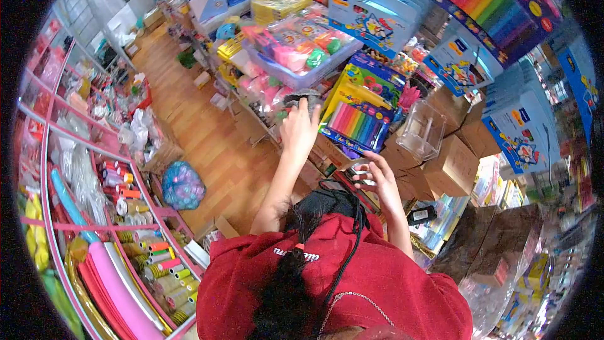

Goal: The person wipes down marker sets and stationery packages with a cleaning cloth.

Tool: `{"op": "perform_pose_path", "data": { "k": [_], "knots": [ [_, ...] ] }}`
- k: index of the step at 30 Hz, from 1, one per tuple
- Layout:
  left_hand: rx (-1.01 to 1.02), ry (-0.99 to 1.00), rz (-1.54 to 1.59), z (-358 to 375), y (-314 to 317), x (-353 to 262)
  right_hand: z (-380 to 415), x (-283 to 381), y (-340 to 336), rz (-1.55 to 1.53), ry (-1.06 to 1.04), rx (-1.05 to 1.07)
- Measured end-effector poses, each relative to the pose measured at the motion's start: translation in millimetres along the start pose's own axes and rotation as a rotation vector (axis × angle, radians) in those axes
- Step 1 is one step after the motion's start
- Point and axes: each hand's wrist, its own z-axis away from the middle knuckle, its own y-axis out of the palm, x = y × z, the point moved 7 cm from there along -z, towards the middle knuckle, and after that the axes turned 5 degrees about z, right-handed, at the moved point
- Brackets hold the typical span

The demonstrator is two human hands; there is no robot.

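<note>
My left hand point(300, 127) reaches forward, its fingers closed on a dark grey cloth point(301, 98) beside the front corner of a clear plastic bin point(296, 78) of colourful packets. My right hand point(374, 175) is lower and to the right, its fingers apart, just below a yellow pack of coloured pencils point(358, 118). The pencil pack lies on the crowded display, with a green and purple pack point(372, 80) behind it. Nothing can be seen held in my right hand.
Blue bags point(371, 16) hang at the upper right, near a large pencil pack point(494, 3). Cardboard boxes point(450, 165) and a clear container point(423, 131) stand right of my hands. Pink shelving point(47, 170) with thread spools lines the left. A blue bundle point(182, 185) rests on the wooden floor point(204, 141).
</note>
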Motion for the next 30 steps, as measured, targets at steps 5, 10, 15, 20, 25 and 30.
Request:
{"op": "perform_pose_path", "data": {
  "k": [5, 10, 15, 20, 25, 30],
  "knots": [
    [0.139, 0.038, 0.463, 38.4, 0.8, -23.9, 6.0, 51.2, 19.5, 0.587, -0.643, -0.202],
    [0.579, 0.079, 0.895, 81.8, 16.4, -74.2, 10.7, 74.2, 47.0, 0.439, -0.750, -0.046],
    [0.927, 0.237, 0.955, 79.7, 15.2, -79.9, -3.3, 63.1, 26.2, 0.188, -0.521, -0.073],
    [0.711, 0.362, 0.577, 20.6, -45.5, -87.7, 11.2, 85.3, 24.8, 0.295, -0.616, -0.117],
    [0.074, 0.499, 0.701, -46.1, -102.8, -158.5, 25.8, 110.2, -18.8, 0.199, -0.677, -0.291],
    [-0.265, 0.737, 0.670, -81.9, -101.4, -249.7, 54.4, 124.1, -43.4, -0.069, -0.656, -0.427]
  ]
}}
